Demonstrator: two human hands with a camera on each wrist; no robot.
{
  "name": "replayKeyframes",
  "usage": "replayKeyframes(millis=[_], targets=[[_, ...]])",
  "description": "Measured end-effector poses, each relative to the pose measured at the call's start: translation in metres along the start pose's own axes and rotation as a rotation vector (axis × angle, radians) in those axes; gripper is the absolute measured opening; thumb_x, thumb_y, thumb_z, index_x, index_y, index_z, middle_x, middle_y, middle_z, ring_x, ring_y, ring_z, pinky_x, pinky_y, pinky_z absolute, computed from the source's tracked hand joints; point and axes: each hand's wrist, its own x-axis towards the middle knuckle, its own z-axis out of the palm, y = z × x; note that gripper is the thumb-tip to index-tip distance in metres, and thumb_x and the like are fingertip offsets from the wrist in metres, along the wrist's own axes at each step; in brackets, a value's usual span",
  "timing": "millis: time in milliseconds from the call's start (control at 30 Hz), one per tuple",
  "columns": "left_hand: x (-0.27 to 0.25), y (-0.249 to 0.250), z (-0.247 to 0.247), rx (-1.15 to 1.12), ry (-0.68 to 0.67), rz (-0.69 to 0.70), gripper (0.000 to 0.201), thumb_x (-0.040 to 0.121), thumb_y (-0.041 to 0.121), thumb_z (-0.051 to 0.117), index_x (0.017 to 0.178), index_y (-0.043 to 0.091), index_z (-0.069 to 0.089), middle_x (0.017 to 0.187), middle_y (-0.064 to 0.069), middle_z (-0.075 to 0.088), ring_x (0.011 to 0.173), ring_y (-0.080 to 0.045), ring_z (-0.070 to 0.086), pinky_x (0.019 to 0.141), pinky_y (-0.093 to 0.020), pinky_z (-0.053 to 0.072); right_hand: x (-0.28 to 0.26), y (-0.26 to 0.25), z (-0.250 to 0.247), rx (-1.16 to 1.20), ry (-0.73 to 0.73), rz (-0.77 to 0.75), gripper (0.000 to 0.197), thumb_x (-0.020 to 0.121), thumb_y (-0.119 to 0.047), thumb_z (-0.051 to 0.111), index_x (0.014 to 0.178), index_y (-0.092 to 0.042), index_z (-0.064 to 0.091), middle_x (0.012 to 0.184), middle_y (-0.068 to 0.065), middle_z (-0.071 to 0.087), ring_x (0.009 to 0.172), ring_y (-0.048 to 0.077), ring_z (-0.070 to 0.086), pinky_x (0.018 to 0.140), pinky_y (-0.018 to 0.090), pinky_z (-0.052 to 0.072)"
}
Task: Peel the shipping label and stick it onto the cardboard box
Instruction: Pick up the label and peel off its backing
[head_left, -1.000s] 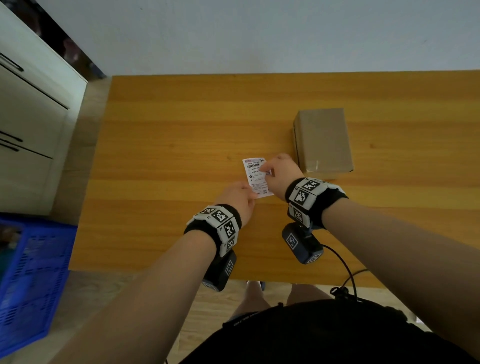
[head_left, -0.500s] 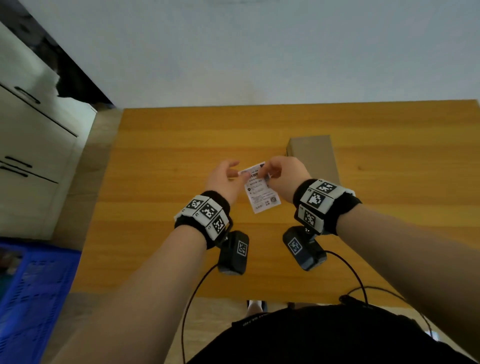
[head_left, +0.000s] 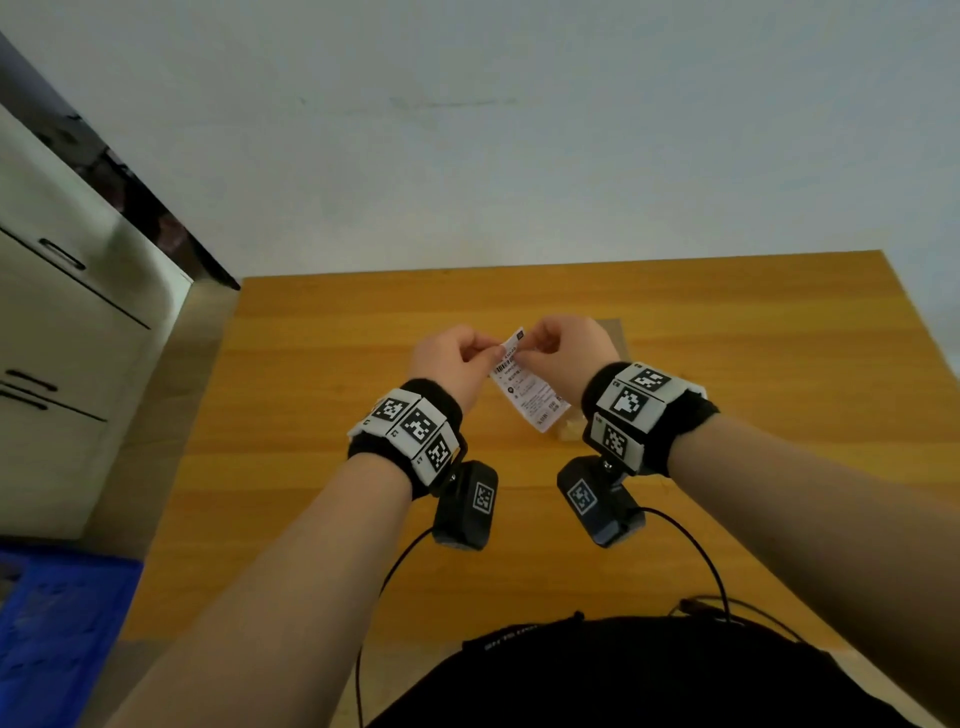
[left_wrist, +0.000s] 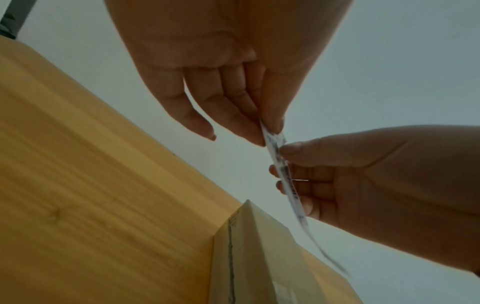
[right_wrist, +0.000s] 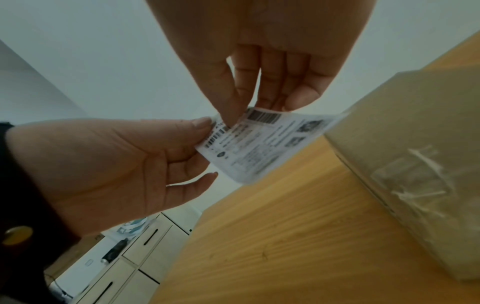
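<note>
Both hands hold the white printed shipping label (head_left: 530, 388) in the air above the wooden table (head_left: 311, 415). My left hand (head_left: 483, 354) pinches its top left corner between thumb and fingers. The right hand (head_left: 531, 345) pinches the top edge beside it. In the right wrist view the label (right_wrist: 259, 144) shows barcodes, with the left hand's thumb (right_wrist: 200, 124) on its corner. Edge-on in the left wrist view, the label (left_wrist: 283, 172) runs between both hands. The brown cardboard box (head_left: 615, 332) lies on the table behind the right hand, mostly hidden; its taped side (right_wrist: 415, 148) shows close by.
A white cabinet with drawers (head_left: 62, 364) stands to the left of the table. Below it on the floor sits a blue crate (head_left: 52, 623). Cables hang from the wrist cameras (head_left: 602, 504) near the table's front edge. A pale wall rises behind.
Both hands have lifted the label off the table and raised it. The left hand shifted from the label's lower edge to its top corner. The view tilted up, hiding most of the box.
</note>
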Motion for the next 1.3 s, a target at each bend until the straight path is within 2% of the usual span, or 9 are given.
replayKeyframes(millis=[167,333,500,667,733,833,1033,1133,1300], targets=[[-0.002,0.004,0.004,-0.028,0.010,0.000,0.020,0.090,0.021,0.058,0.105,0.011,0.066,0.092,0.003,0.062,0.086,-0.012,0.058,0.069,-0.017,0.044,0.000,0.000,-0.003,0.005,0.054,0.009,0.018,0.087,-0.026,0.062,0.096,-0.012,0.068,0.090,-0.001,0.062,0.078,0.013,0.058,0.057,0.018,0.048],[-0.005,0.006,0.006,-0.105,0.005,0.006,0.020,0.092,0.018,0.054,0.107,0.008,0.062,0.106,-0.006,0.068,0.097,-0.018,0.063,0.085,-0.028,0.051,-0.001,0.001,-0.002,0.063,0.021,0.006,0.022,0.090,-0.027,0.057,0.100,-0.010,0.066,0.094,0.003,0.067,0.081,0.015,0.061,0.072,0.031,0.055],[-0.008,0.009,0.008,-0.171,-0.030,0.026,0.025,0.093,0.013,0.053,0.116,0.009,0.064,0.114,-0.006,0.068,0.096,-0.010,0.060,0.082,-0.020,0.046,0.001,0.004,-0.001,0.203,-0.007,0.052,0.022,0.092,-0.024,0.054,0.097,-0.007,0.067,0.096,0.009,0.073,0.077,0.015,0.064,0.078,0.034,0.056],[-0.008,0.009,0.010,-0.185,-0.042,0.030,0.027,0.092,0.012,0.053,0.116,0.010,0.066,0.115,-0.008,0.069,0.098,-0.011,0.061,0.083,-0.019,0.045,0.002,0.006,-0.001,0.380,-0.046,0.104,0.027,0.097,-0.020,0.045,0.091,-0.003,0.065,0.080,0.005,0.068,0.061,0.010,0.059,0.060,0.022,0.050],[-0.007,0.009,0.011,-0.180,-0.040,0.035,0.026,0.092,0.013,0.055,0.115,0.011,0.066,0.112,-0.005,0.069,0.094,-0.008,0.058,0.077,-0.013,0.045,0.002,0.006,-0.002,0.426,-0.056,0.115,0.029,0.098,-0.021,0.042,0.084,-0.007,0.064,0.071,0.001,0.065,0.059,0.010,0.058,0.057,0.020,0.048],[-0.005,0.008,0.012,-0.181,-0.047,0.032,0.025,0.091,0.015,0.056,0.114,0.011,0.067,0.101,0.003,0.066,0.091,-0.007,0.057,0.067,-0.006,0.042,0.003,0.008,-0.003,0.448,-0.064,0.126,0.030,0.099,-0.020,0.040,0.092,-0.003,0.064,0.069,0.000,0.063,0.058,0.010,0.057,0.054,0.019,0.047],[0.003,0.008,0.018,-0.169,-0.053,0.035,0.021,0.089,0.020,0.059,0.105,0.010,0.068,0.087,0.008,0.063,0.078,-0.003,0.056,0.065,-0.007,0.042,0.007,0.011,-0.004,0.425,-0.066,0.114,0.034,0.099,-0.019,0.041,0.069,-0.014,0.058,0.067,0.000,0.061,0.057,0.010,0.056,0.055,0.020,0.046],[0.008,0.008,0.019,-0.146,-0.049,0.034,0.020,0.090,0.025,0.058,0.099,0.011,0.068,0.076,0.015,0.058,0.073,-0.003,0.055,0.063,-0.008,0.041,0.009,0.012,-0.004,0.405,-0.070,0.099,0.031,0.098,-0.020,0.042,0.072,-0.012,0.058,0.068,-0.001,0.061,0.058,0.010,0.056,0.055,0.019,0.046],[0.017,0.006,0.018,-0.133,-0.047,0.040,0.014,0.090,0.029,0.056,0.086,0.018,0.062,0.070,0.013,0.055,0.065,0.001,0.050,0.059,-0.013,0.040,0.013,0.010,-0.006,0.399,-0.111,0.088,0.031,0.098,-0.022,0.042,0.071,-0.017,0.056,0.070,-0.002,0.062,0.059,0.009,0.057,0.056,0.019,0.046]])
